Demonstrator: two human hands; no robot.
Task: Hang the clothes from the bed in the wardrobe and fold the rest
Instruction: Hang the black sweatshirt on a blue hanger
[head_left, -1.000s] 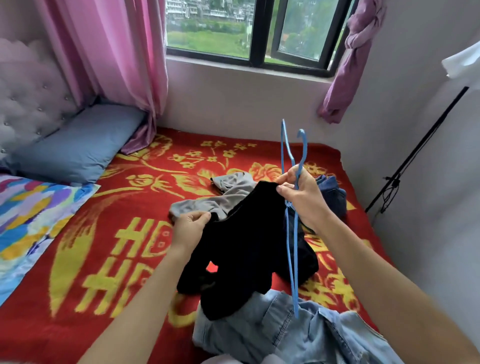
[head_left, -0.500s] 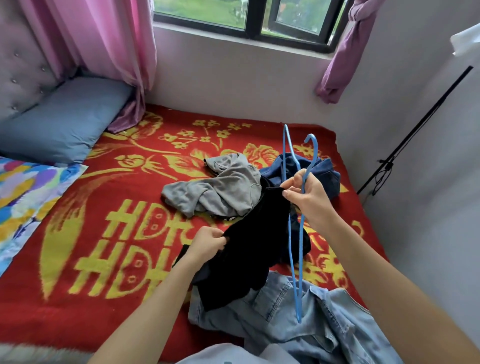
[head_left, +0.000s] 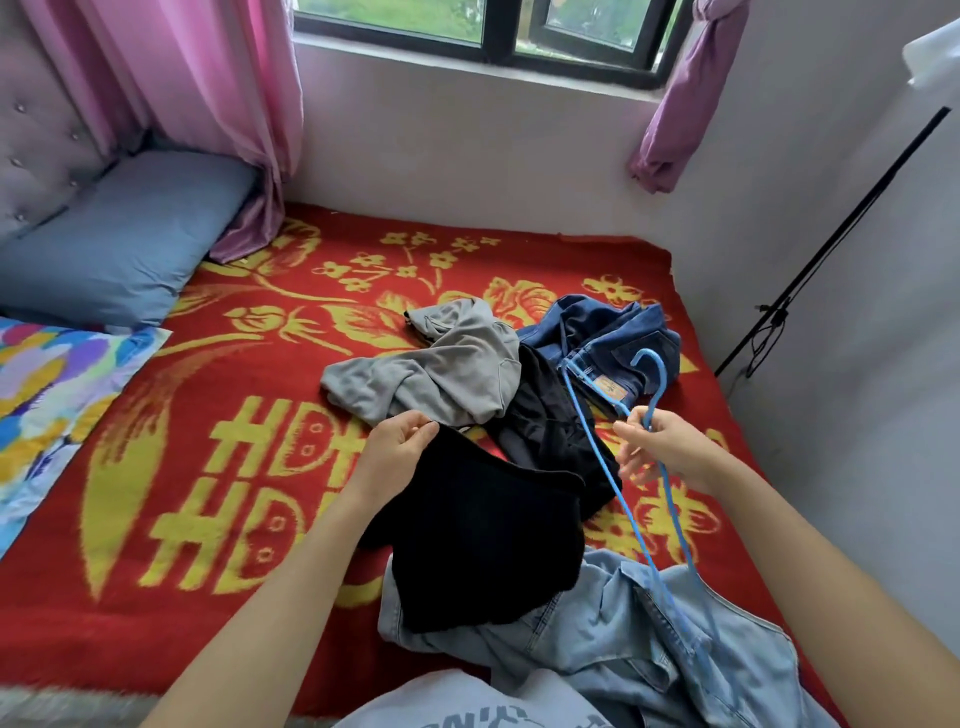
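A person's left hand (head_left: 397, 452) pinches the top edge of a black knit garment (head_left: 478, 545), which droops above a red blanket with yellow patterns (head_left: 208, 467) on the bed, its lower end on a pale blue denim garment (head_left: 613, 623). The right hand (head_left: 672, 449) curls round the neck of a thin blue plastic hanger (head_left: 647, 352) just beside it. A crumpled grey sweatshirt (head_left: 441, 369) and dark blue jeans (head_left: 613, 332) lie behind.

Yellow 囍 sign (head_left: 249, 467) on red blanket (head_left: 156, 623); jeans patch (head_left: 609, 387) illeg.
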